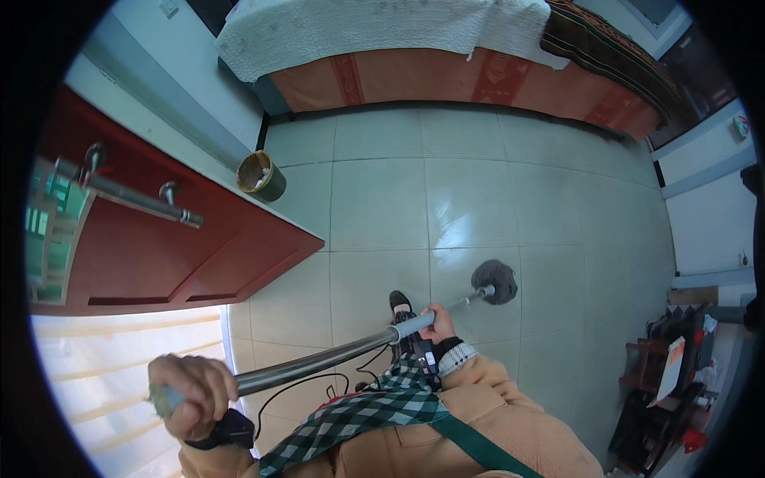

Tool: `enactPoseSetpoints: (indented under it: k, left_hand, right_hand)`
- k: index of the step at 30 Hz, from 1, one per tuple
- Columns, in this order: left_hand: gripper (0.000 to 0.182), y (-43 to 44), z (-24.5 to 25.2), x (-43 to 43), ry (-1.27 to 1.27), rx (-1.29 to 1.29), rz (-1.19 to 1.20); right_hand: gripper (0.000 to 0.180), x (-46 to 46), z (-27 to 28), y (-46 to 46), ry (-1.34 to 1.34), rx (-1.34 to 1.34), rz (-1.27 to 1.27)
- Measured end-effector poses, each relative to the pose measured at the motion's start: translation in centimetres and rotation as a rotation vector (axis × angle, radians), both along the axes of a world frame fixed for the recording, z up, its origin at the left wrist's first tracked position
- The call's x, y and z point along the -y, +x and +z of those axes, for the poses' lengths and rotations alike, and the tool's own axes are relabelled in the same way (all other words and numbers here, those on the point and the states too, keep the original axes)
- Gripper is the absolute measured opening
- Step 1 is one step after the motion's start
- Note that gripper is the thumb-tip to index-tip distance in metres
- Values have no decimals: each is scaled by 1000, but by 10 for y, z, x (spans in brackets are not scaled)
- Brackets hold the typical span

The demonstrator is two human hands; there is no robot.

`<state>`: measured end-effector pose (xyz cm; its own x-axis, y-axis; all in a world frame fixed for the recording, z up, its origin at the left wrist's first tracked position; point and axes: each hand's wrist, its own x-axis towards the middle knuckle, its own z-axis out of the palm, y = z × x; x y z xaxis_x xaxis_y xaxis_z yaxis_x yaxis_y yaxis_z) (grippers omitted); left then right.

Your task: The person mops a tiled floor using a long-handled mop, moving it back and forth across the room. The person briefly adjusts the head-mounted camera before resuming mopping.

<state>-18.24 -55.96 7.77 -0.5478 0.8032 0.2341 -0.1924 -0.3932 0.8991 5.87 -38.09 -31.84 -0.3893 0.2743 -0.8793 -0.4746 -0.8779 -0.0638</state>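
A mop with a long metal handle (317, 361) slants across the view from the lower left towards the middle right. My left hand (194, 388) is wrapped around the handle's upper end, where a light blue grip shows. Lower down, my right hand (441, 324) holds the pale grip sleeve of the same handle. The grey mop head (493, 282) rests on the tiled floor (382, 203), to the right of my dark shoe (400, 300). A black cable hangs below the handle.
A red door (239, 239) with a metal handle stands open on the left. Behind it is a waste bin (272, 184). A bed with a white cover (382, 30) spans the far side. Cluttered objects, including a red stool-like item (638, 361), stand at the right wall.
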Motion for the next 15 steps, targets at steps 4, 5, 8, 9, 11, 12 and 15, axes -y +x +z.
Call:
enactPoseSetpoints:
  k: [4, 5, 8, 9, 11, 12, 15]
  left_hand:
    - [18, -8, -10, 14, -89, -30, 113]
    - [18, -8, -18, 11, -106, -34, 160]
    - [19, 4, -24, -7, -200, 22, 355]
    - [19, 12, -24, -16, -252, -17, 328]
    - [22, 41, -25, -32, -310, -54, 366]
    - [22, 52, -26, -39, -382, -73, 364]
    - [21, 58, -26, -45, -495, -149, 368]
  right_hand:
    - [11, -59, -4, -58, 170, 13, 169]
    - [11, -75, -10, -75, 159, 53, 100]
    - [9, -104, -23, -116, 272, 144, 223]
    - [8, -117, -25, -123, 317, 148, 295]
    - [7, -158, -23, -126, 400, 88, 428]
    - [7, -181, -22, -129, 440, 61, 495]
    - [11, -202, -30, -179, 519, 24, 569]
